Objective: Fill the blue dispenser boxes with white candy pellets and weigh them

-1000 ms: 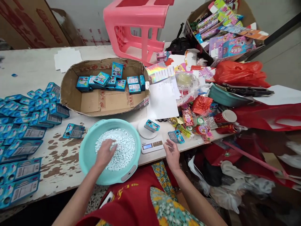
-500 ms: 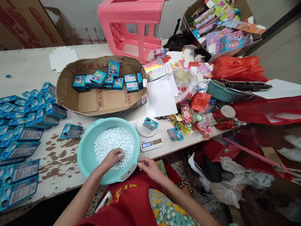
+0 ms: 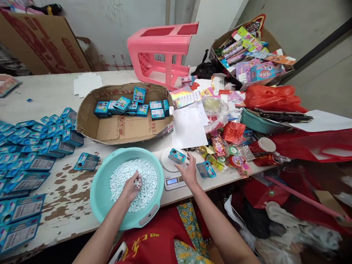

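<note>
Head camera shows the left hand point(image 3: 132, 189) inside the turquoise basin point(image 3: 99, 190), its fingers curled around some white pellets point(image 3: 149, 179) above the spread of others. Spread loosely apart, the right hand's point(image 3: 189, 171) fingers are just beside the small blue box point(image 3: 177, 156) — whether they touch it, I cannot tell — which lies on the round pan of the white scale point(image 3: 168, 186), right of the basin.

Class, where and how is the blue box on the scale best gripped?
Probably across its two long sides, reaching in from the right. The box is narrower between those sides than along its length, which should suit a pinch, and lies slantwise on the scale, one end toward the open right hand.
</note>
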{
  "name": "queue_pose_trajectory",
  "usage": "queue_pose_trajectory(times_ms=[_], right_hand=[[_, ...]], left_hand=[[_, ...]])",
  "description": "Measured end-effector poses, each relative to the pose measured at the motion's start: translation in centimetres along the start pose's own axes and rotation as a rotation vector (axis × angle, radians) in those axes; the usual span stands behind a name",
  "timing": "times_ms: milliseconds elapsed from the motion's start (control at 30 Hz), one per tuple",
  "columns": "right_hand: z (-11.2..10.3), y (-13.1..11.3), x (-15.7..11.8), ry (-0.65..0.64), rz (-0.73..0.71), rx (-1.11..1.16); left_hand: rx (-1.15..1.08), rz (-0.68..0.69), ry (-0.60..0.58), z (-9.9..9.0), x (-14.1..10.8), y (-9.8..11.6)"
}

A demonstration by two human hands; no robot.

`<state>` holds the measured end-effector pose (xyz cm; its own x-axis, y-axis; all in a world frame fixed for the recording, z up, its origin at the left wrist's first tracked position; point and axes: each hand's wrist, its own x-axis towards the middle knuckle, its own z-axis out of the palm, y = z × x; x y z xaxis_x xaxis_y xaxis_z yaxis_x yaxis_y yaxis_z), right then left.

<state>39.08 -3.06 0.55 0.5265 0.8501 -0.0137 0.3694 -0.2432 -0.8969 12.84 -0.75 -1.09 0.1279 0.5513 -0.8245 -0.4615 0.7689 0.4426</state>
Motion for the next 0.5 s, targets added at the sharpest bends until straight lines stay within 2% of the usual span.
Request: queue_pose_trajectory(times_ms=[67, 133, 200, 300, 400, 500], right_hand=[[0.5, -1.6, 1.5, -0.062, -0.062, 0.000], [0.8, -3.7, 1.4, -0.109, -0.143, 0.013], [1.1, -6.0, 0.0, -0.172, -0.247, 0.018], [2.1, -8.7, -2.8, -0.329, -0.359, -0.013], [3.9, -10.0, -4.8, -0.419, -0.398, -0.052], [5.2, -10.3, -5.6, -0.440, -0.413, -0.069]], left_hand=[[-0.054, 0.017, 0.002, 1.2, -0.6, 0.7], [-0.132, 0.089, -0.048, 2.9, -2.3, 2.2], [-0.187, 0.217, -0.098, 4.9, -4.6, 3.9], [-0.192, 0.495, -0.117, 7.6, -7.7, 5.8], [-0.137, 0.719, -0.046, 8.9, -8.8, 6.4], [-0.105, 0.801, 0.059, 8.7, -8.5, 6.1]])
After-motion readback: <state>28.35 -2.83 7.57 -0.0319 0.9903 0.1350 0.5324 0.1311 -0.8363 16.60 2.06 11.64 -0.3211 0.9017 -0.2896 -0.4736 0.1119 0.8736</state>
